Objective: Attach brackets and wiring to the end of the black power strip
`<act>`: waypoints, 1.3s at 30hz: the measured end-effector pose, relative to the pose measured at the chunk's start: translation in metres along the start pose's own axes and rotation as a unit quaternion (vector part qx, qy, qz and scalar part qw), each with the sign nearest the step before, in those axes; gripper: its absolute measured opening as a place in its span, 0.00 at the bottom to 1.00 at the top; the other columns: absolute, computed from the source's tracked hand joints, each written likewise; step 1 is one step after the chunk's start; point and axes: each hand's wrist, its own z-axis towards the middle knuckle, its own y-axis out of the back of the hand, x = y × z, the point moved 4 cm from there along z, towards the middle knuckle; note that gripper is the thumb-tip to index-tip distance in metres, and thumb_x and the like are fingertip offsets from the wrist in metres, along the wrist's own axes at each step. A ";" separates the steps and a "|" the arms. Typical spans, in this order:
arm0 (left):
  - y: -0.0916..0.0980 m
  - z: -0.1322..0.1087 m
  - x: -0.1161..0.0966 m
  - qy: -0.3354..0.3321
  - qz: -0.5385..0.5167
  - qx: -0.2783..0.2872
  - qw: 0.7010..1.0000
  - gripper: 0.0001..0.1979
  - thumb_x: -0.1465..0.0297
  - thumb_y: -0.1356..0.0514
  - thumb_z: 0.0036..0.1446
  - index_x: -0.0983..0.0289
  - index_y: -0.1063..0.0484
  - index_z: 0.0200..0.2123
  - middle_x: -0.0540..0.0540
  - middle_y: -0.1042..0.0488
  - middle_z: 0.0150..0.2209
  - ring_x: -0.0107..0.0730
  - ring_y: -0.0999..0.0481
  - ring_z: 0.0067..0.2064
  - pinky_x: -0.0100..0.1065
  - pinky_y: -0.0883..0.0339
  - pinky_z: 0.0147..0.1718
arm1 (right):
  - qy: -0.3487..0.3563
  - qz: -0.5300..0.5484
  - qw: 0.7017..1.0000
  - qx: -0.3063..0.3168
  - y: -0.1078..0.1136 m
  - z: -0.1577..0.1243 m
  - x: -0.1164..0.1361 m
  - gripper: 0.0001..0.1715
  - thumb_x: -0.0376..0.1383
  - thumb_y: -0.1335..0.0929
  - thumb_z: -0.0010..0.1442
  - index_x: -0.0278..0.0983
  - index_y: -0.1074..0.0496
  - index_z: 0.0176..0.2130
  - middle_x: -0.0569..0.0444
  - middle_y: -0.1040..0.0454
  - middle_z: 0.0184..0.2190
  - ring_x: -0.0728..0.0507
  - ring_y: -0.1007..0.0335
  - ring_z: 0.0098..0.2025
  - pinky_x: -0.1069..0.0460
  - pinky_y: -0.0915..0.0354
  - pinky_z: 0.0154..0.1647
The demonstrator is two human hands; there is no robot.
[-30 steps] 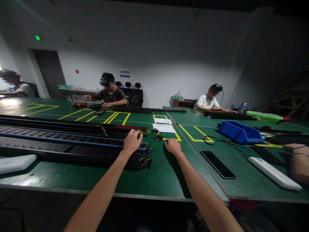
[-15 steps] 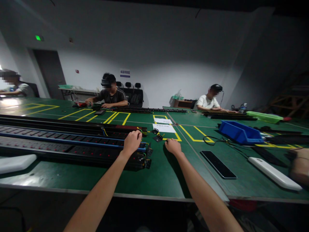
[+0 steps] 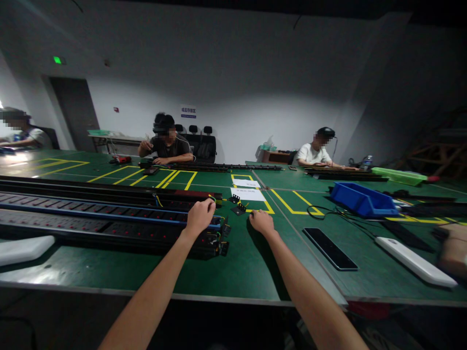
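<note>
My left hand [image 3: 200,217] is closed over the right end of the long black socket strips [image 3: 146,228]. At its fingertips a short yellow-green wire [image 3: 212,198] shows, pinched there as far as I can see. My right hand [image 3: 261,222] rests on the green table with curled fingers; whatever is under them, if anything, is hidden. Between the hands, slightly farther off, lie small black brackets [image 3: 239,209] with yellow-green wires. Black end pieces [image 3: 224,248] stick out from the strips just below my left hand.
White paper sheets [image 3: 248,194] lie beyond the brackets. To the right are a phone [image 3: 330,249], a white elongated device [image 3: 414,262], a blue bin [image 3: 363,200] and a black cable. Another white device [image 3: 25,250] is at left. Co-workers sit across the table; another person's arm shows at right.
My hands stay almost in place, the left fingers shifting slightly around the wire. Across the table, the co-worker in dark clothing has raised a hand from the tabletop.
</note>
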 end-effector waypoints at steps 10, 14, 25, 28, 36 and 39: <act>-0.002 0.001 0.001 -0.004 -0.014 0.004 1.000 0.15 0.62 0.49 0.68 0.57 0.23 0.42 0.56 0.22 0.38 0.39 0.25 0.43 0.34 0.34 0.40 | 0.002 0.012 1.000 -0.008 -0.001 0.001 -0.001 0.25 0.42 0.42 0.69 0.35 0.26 0.55 0.37 0.27 0.53 0.34 0.32 0.57 0.43 0.37 0.54; -0.004 0.003 0.004 -0.008 -0.013 -0.014 1.000 0.14 0.64 0.49 0.68 0.59 0.23 0.41 0.57 0.24 0.42 0.39 0.26 0.46 0.34 0.34 0.43 | 0.005 0.012 1.000 -0.006 -0.002 0.001 -0.001 0.26 0.43 0.42 0.69 0.35 0.26 0.55 0.37 0.27 0.54 0.33 0.32 0.57 0.43 0.37 0.54; -0.005 0.002 0.004 -0.010 -0.015 0.018 1.000 0.13 0.64 0.47 0.68 0.58 0.23 0.41 0.56 0.24 0.41 0.37 0.25 0.44 0.32 0.35 0.41 | 0.006 0.010 1.000 -0.010 0.002 0.000 0.001 0.26 0.42 0.42 0.69 0.35 0.25 0.55 0.36 0.27 0.53 0.33 0.31 0.56 0.43 0.36 0.54; -0.004 0.002 0.004 -0.009 -0.017 0.027 0.999 0.13 0.64 0.48 0.68 0.57 0.22 0.42 0.56 0.23 0.41 0.37 0.24 0.44 0.32 0.35 0.40 | 0.004 0.010 1.000 -0.012 0.002 0.000 0.002 0.25 0.42 0.42 0.69 0.35 0.25 0.54 0.36 0.27 0.53 0.34 0.31 0.56 0.43 0.37 0.54; -0.007 0.003 0.006 -0.007 -0.011 0.039 0.999 0.15 0.62 0.50 0.68 0.58 0.24 0.40 0.56 0.23 0.41 0.38 0.23 0.43 0.33 0.35 0.38 | 0.001 0.018 1.000 -0.011 0.004 -0.002 0.003 0.25 0.42 0.42 0.69 0.34 0.25 0.54 0.36 0.27 0.53 0.34 0.31 0.57 0.43 0.38 0.54; -0.006 0.002 0.005 -0.005 -0.012 0.041 0.999 0.15 0.61 0.50 0.68 0.59 0.24 0.40 0.57 0.22 0.42 0.39 0.22 0.42 0.33 0.34 0.37 | 0.002 0.019 1.000 -0.014 0.004 -0.002 0.004 0.25 0.42 0.42 0.69 0.34 0.25 0.54 0.36 0.27 0.53 0.33 0.31 0.57 0.42 0.38 0.54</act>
